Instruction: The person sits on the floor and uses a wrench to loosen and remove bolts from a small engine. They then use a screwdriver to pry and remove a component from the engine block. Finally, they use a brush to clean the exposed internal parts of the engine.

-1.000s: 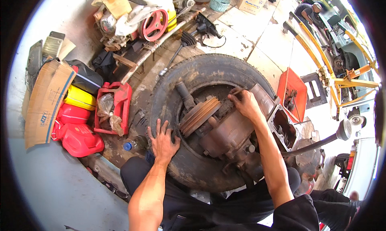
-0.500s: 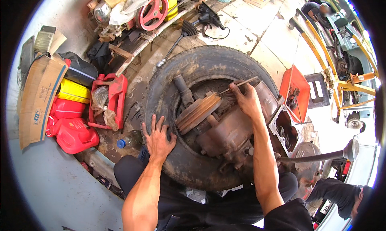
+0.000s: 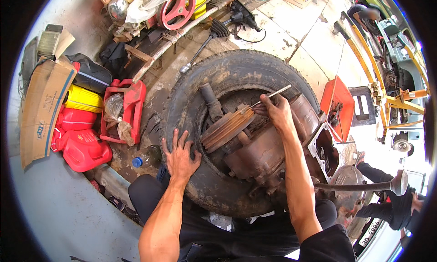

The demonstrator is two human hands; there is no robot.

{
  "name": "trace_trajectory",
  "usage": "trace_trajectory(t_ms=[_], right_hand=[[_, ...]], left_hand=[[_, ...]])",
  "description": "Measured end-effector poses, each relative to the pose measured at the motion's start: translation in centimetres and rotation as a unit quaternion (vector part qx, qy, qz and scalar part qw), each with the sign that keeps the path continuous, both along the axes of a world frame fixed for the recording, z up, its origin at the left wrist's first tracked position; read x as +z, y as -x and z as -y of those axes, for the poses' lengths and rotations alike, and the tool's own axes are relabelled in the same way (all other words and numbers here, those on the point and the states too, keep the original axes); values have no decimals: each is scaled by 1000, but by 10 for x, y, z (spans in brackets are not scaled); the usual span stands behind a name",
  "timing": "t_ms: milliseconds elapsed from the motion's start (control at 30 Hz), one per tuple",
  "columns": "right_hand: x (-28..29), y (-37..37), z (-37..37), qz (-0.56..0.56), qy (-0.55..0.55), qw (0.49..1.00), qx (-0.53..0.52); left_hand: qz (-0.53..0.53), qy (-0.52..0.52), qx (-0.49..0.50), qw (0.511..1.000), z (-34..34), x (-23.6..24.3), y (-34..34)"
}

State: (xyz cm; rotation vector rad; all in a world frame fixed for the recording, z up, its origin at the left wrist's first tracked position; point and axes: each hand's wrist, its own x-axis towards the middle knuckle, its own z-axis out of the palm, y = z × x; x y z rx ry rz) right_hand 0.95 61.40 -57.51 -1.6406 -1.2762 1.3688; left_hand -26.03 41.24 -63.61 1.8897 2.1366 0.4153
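Note:
A rusty grooved pulley [image 3: 228, 130] sits on a brown, grimy metal housing [image 3: 257, 157], both resting in the opening of a large black tyre [image 3: 248, 64]. My right hand [image 3: 275, 110] is closed on a thin pale metal rod [image 3: 278, 91], whose lower end reaches the pulley's upper right rim. I cannot tell exactly what tool the rod is. My left hand [image 3: 180, 157] lies with fingers spread on the tyre's left sidewall, holding nothing. An upright metal shaft [image 3: 210, 98] stands beside the pulley. To the right, the housing ends in an open flange [image 3: 324, 148].
Left of the tyre are red jugs [image 3: 86, 148], a red crate [image 3: 139, 105], cardboard [image 3: 43, 111] and a blue-capped bottle [image 3: 138, 161]. A lever assembly [image 3: 218, 29] lies beyond. An orange tray [image 3: 334, 102], a yellow hoist [image 3: 387, 100] and a long lever [image 3: 355, 187] are right; two people are nearby.
The rod has tilted slightly in my right hand, its upper end a little higher. My left hand stays on the tyre. At the lower right, another person's legs have shifted.

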Motion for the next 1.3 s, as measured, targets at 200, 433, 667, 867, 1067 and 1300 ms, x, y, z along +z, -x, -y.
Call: trace_trajectory(t_ms=[200, 433, 667, 867, 1067, 1300], right_hand=[[-11, -3, -3, 94, -82, 992, -7], [9, 4, 1, 300, -147, 943, 2], [6, 4, 13, 202, -123, 972, 4], [9, 18, 11, 37, -51, 998, -9], [10, 3, -7, 308, -147, 939, 35], [17, 9, 10, 336, -206, 918, 34]], left_hand=[[4, 5, 2, 1000, 0, -1, -1], [0, 9, 0, 1000, -1, -1, -3], [-9, 0, 0, 1000, -1, -2, -2], [-3, -4, 5, 1000, 1, -3, 0], [1, 3, 0, 1000, 0, -1, -2], [0, 2, -1, 1000, 1, -4, 0]])
